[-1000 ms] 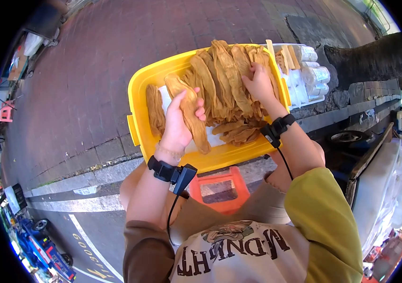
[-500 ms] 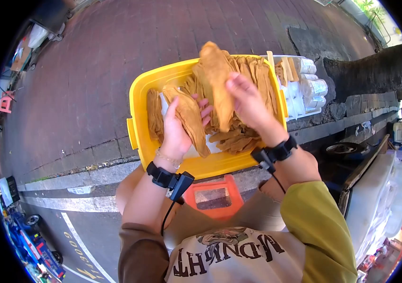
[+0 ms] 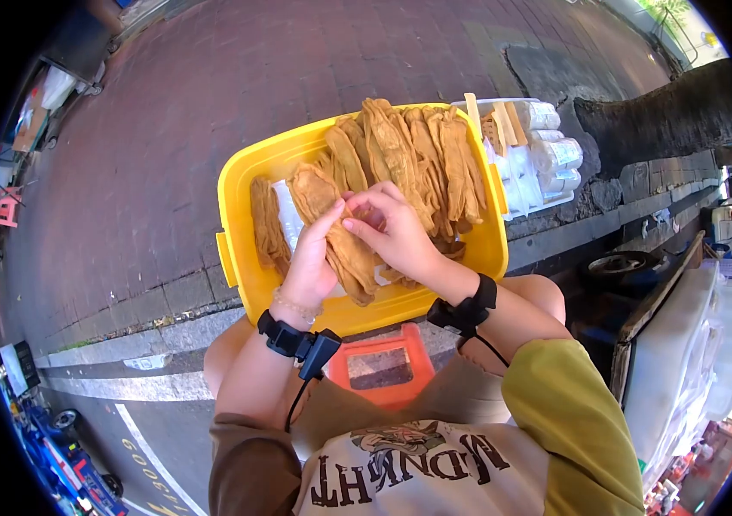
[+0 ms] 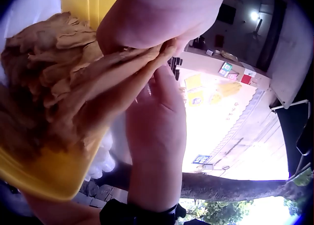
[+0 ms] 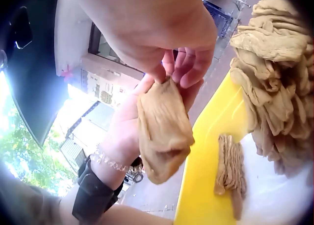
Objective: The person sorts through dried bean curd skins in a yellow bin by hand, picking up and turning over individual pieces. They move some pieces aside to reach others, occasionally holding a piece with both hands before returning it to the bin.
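Observation:
In the head view my left hand [image 3: 307, 268] holds brown, wrinkled, flat strips [image 3: 353, 268] slantwise over the yellow tub [image 3: 230, 193]. My right hand [image 3: 398, 230] meets it there, thumb and fingertips together at the strips' edge. From the right wrist, the right fingers pinch the top of the held strips [image 5: 164, 124], whose lower end hangs folded over the left palm. The left wrist view has them stretching away from the fingers. Many more such strips [image 3: 396, 155] are heaped in the tub, and a neat bundle [image 3: 267, 225] stands at its left side.
Right of the tub is a white tray [image 3: 539, 205] with wrapped rolls [image 3: 557, 155] and flat wooden pieces [image 3: 508, 125]. A red plastic stool [image 3: 422, 357] stands between the person's legs. A tree trunk [image 3: 667, 116] lies across the right side of the view.
The right hand took a strip from the heap, lifted it and brought it left to the left hand. That strip now lies with those in the left hand, which stayed nearly in place.

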### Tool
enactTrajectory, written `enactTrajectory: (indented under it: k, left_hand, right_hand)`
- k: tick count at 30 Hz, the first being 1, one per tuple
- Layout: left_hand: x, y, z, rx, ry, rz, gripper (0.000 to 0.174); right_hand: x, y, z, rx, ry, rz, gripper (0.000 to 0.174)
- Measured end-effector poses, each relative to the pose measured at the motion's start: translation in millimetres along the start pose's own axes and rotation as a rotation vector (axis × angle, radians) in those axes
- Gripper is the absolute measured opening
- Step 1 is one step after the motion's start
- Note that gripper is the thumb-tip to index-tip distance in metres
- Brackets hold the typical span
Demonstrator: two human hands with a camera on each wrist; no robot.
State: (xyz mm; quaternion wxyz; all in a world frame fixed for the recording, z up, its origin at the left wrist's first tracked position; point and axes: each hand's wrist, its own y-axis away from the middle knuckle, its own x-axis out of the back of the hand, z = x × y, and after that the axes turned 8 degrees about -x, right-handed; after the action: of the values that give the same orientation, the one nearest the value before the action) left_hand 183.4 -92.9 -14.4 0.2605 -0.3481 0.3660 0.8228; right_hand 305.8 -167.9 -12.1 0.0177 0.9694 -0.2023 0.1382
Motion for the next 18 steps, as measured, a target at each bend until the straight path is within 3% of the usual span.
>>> enactTrajectory:
  k: [2,3,4,6,7,8,10,11,13,14,16,18]
  left_hand:
    - [-4.3,-0.8,0.3,0.021,-0.046,0.055,0.027]
    - [-5.9,-1.5,0.2,0.035,-0.088,0.112,0.024]
    - [0.0,-4.0,0.2,0.038,-0.086,0.112,0.024]
    - [17.4,-10.3,1.3,0.009,-0.025,-0.023,0.017]
    - [9.7,-8.0,4.6,0.032,-0.01,0.058,0.014]
    - [12.6,-9.2,6.3,0.03,-0.007,0.062,0.014]
    - [19.7,-11.3,10.4,0.081,0.049,-0.016,0.015]
    - [20.4,-12.0,11.1,0.081,0.05,-0.014,0.015]
    - [19.2,-11.9,12.4,0.099,0.023,-0.004,0.016]
    - [18.4,-11.9,12.6,0.098,0.025,0.001,0.016]
    - [13.8,-11.0,13.0,0.013,-0.041,0.023,0.019]
    - [1.7,-8.0,17.6,0.005,-0.063,0.086,0.022]
  right_hand:
    - [10.0,-6.8,0.1,-0.245,-0.245,-0.019,0.029]
    - [27.7,-18.5,2.6,-0.218,0.125,0.057,0.031]
    - [45.2,-30.9,21.9,-0.15,0.288,0.105,0.036]
    - [88.7,-45.8,41.5,-0.276,0.762,0.149,0.045]
    - [107.6,-52.6,63.5,-0.306,0.948,0.207,0.05]
    - [119.6,-55.0,76.8,-0.468,0.976,0.239,0.053]
    - [128.1,-47.4,71.9,-0.392,1.02,0.043,0.053]
    - [125.7,-45.8,75.6,-0.392,1.02,0.04,0.053]
    - [120.1,-43.9,85.6,-0.15,1.123,0.164,0.044]
    - [121.1,-50.1,89.3,-0.15,1.122,0.158,0.044]
    - [121.1,-66.2,85.3,-0.392,0.714,0.225,0.032]
    - [113.6,-70.4,64.5,-0.282,0.683,0.253,0.026]
